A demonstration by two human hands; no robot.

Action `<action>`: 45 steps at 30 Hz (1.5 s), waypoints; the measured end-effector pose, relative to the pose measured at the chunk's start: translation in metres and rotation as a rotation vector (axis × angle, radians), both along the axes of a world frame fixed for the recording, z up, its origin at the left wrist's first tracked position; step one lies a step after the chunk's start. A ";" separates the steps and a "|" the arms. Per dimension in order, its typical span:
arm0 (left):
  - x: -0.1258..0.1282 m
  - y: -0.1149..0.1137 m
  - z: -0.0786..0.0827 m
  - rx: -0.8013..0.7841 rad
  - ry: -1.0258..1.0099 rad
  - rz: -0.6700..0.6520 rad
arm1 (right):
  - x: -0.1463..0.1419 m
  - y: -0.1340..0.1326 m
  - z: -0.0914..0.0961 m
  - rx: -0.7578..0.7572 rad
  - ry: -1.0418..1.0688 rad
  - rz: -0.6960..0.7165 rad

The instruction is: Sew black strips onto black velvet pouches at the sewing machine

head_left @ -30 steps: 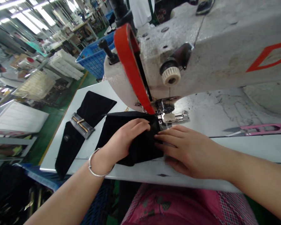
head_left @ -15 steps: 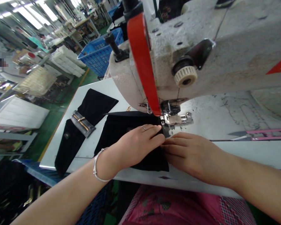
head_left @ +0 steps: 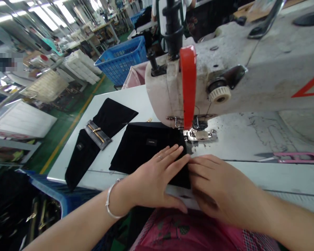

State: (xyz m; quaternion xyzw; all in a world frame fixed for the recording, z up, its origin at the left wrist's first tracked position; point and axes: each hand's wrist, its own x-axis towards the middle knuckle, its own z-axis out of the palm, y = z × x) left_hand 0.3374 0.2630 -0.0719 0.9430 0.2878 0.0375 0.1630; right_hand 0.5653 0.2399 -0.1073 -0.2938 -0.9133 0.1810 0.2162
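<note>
A flat black fabric piece point(head_left: 143, 146) with a small label lies on the white table point(head_left: 251, 174), its right edge just left of the sewing machine's presser foot point(head_left: 200, 135). My left hand point(head_left: 157, 179) rests flat on its near right corner, fingers stretched out. My right hand point(head_left: 219, 188) lies beside it, fingers extended and touching the fabric's right edge near the table's front. The cream sewing machine point(head_left: 225, 80) with a red guard point(head_left: 187, 83) stands over the foot.
A second black piece with a metal buckle point(head_left: 96, 134) lies at the table's left. Pink thread snips point(head_left: 293, 157) rest at the right. A blue basket point(head_left: 120, 62) stands behind the table, and a blue bin point(head_left: 42, 195) holding dark items sits below left.
The black fabric went from bunched under my hands to spread flat. Both hands slid back toward the table's front edge, and the camera view rose.
</note>
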 end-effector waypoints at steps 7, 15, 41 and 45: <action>-0.009 -0.038 -0.019 -0.075 -0.439 0.374 | -0.007 -0.038 -0.011 -0.080 0.251 -0.319; 0.007 -0.042 -0.027 0.097 -0.417 0.284 | -0.008 -0.038 -0.016 -0.005 0.162 -0.304; 0.056 0.015 0.026 0.151 -1.207 0.732 | -0.002 -0.047 -0.015 -0.010 0.237 -0.337; 0.058 0.023 0.036 0.217 -1.153 0.691 | -0.003 -0.047 -0.014 -0.019 0.230 -0.351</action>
